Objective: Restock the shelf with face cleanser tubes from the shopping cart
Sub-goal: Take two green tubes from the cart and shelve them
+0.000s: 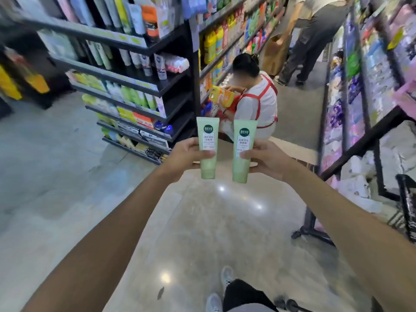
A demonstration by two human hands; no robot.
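I hold two pale green face cleanser tubes upright at arm's length over the aisle floor, caps down. My left hand (188,157) grips the left tube (207,131) with the thumb across its white label. My right hand (267,159) grips the right tube (244,134) the same way. The two tubes stand side by side, a small gap between them. The black shelf unit (144,86) with rows of tubes and bottles stands ahead to the left. A black cart edge (408,206) shows at the far right.
A person in a white top and red apron (258,102) crouches right behind the tubes at the shelf end. Another person (315,37) stands farther down the aisle by a brown paper bag (275,52). A shelf of purple packs (360,97) lines the right.
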